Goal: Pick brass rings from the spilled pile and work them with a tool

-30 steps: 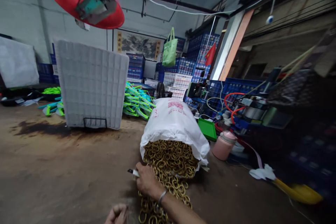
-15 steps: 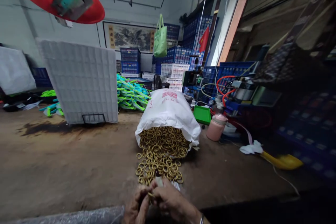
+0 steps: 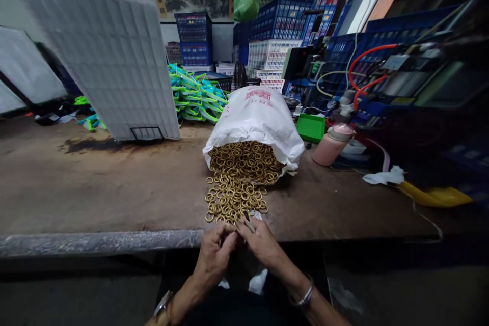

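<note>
Loose brass-coloured rings (image 3: 237,196) spill out of the mouth of a white woven sack (image 3: 252,117) lying on its side on the table. Just in front of them, at the table's near edge, my two hands meet. My left hand (image 3: 216,254) is closed, pinching a ring between thumb and fingers; most of that ring is hidden. My right hand (image 3: 263,247) is closed round a small hand tool (image 3: 249,223) with a pale body and a dark tip, which looks like a small knife. Its fingertips touch those of my left hand.
A white ribbed panel (image 3: 114,66) stands upright on a wire stand at left, beside piled green and turquoise plastic pieces (image 3: 198,97). To the right are a green tray (image 3: 311,128), a pink bottle (image 3: 333,145) and a yellow scoop-like piece (image 3: 439,196). Crates (image 3: 275,54) are stacked behind.
The view has tipped downward, so the table sits higher and my forearms show. Both hands stay together at the front of the rings, still holding the ring and the tool.
</note>
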`<state>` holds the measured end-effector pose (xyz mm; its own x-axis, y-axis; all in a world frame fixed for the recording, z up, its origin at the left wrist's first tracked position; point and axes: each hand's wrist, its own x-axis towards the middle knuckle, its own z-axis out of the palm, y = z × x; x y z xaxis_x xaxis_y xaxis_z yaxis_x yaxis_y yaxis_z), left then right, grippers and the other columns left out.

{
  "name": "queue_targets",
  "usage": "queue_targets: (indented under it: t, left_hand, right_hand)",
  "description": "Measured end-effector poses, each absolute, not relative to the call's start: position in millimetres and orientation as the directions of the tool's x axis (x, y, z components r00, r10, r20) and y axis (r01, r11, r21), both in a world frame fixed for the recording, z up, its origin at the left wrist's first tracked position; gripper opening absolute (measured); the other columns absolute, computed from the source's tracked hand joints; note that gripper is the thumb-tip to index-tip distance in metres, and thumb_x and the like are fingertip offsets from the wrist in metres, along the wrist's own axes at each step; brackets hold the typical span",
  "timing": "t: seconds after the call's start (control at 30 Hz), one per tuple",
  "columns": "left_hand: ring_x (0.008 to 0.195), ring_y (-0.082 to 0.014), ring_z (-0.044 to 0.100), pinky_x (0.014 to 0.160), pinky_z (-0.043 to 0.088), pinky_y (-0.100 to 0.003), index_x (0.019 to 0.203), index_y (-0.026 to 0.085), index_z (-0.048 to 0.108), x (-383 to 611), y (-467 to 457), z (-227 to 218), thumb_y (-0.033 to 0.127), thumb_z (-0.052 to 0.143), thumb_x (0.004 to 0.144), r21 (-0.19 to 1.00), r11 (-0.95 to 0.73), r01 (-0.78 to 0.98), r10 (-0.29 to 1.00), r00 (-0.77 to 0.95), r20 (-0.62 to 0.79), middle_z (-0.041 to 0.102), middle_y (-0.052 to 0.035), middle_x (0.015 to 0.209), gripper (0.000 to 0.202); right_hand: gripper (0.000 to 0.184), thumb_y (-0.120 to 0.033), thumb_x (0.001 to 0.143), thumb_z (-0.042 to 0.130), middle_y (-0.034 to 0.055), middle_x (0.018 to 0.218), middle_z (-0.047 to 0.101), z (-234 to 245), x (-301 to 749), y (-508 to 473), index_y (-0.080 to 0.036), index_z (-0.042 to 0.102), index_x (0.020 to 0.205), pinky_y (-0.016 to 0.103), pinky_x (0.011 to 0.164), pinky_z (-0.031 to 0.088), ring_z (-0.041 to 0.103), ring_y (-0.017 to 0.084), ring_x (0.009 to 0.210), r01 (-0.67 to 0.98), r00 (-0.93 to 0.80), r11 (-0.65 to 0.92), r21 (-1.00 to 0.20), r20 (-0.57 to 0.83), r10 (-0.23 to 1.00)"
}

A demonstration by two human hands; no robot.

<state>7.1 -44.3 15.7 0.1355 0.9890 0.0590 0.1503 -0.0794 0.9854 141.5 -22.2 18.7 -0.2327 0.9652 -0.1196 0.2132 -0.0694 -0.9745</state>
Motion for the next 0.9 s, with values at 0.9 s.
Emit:
queue_targets:
  t: [0.9]
  left_hand:
    - [0.036, -0.0017, 0.027, 0.035, 0.016, -0.014, 0.075, 0.019, 0.041, 13.4, -50.6, 2.3, 0.041, 0.057, 0.076, 0.784, 0.439, -0.439, 0.890, 0.329, -0.315, 0.045, 0.0080, 0.052, 0.027]
  right_hand:
    - [0.014, -0.024, 0.078, 0.039, -0.0022, 0.060, 0.052, 6.9, 149.8, -29.5, -0.019, 0.051, 0.073, 0.021, 0.057, 0.035, 0.048, 0.011, 0.058, 0.459, -0.214, 0.051, -0.887, -0.054, 0.975]
